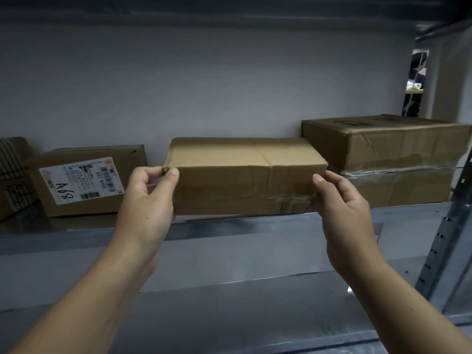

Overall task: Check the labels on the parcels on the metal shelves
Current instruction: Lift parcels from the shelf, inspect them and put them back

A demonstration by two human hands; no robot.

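- Both forearms reach up from the bottom of the view toward the metal shelf (255, 241), whose front edge runs across the middle.
- The left hand (150, 200) grasps the near left corner of the middle parcel (245, 175), thumb and forefinger pinched on its top edge.
- The right hand (344, 200) grasps the parcel's right end, thumb on the front face near the clear tape, the other fingers hidden behind.
- The middle parcel, a plain brown carton, sits at the shelf's front edge; no label shows on its visible faces.
- To its left, further back, a smaller box (86, 180) carries a white label (81, 181) with "A68" handwritten on it.
- At the shelf's right end, touching the middle parcel, stands a larger taped box (388, 159) beside the perforated upright (441, 241).
- A grey wall (204, 85) closes the back.
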